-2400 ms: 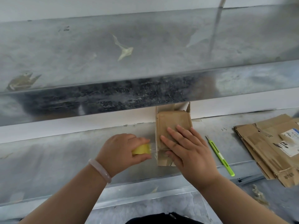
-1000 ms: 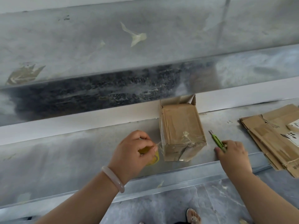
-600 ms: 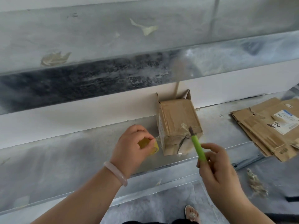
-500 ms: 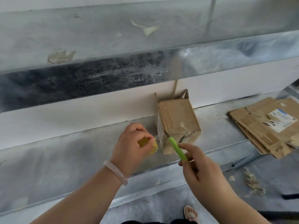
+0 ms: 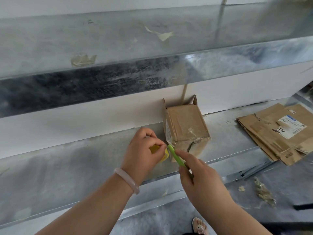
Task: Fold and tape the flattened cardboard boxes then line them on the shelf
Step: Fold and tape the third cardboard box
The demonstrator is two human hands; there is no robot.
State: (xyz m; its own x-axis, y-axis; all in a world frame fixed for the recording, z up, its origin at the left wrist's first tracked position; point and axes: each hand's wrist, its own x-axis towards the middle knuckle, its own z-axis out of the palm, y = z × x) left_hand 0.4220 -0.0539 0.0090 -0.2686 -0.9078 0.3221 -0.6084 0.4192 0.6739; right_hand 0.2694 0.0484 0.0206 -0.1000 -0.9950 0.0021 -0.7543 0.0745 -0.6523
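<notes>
The box [image 5: 186, 128] stands on the lower shelf [image 5: 84, 163], its far flaps open against the white wall and clear tape wrinkled over its near end. A short run of tape seems to lead from the box's near left corner to the yellow tape roll [image 5: 156, 150], though the film is too clear to trace. The left hand [image 5: 144, 150] is curled round the roll just left of that corner. The right hand [image 5: 201, 180] grips the green cutter [image 5: 176, 156] like a pen, with its tip up at the tape, almost touching the left fingertips. Whether the blade is out cannot be told.

The step looks to be cutting the tape free. To do it well, the left hand should pull the roll away from the box so the film is taut, and the blade should meet it close to the corner and slice away from the left fingers, which sit very near. The loose tail then wants pressing flat on the cardboard.

The box lies just beyond both hands, nearer the left one. The flattened boxes [image 5: 279, 133] lie stacked well to the right on the same shelf, out of reach of either hand as they are now
</notes>
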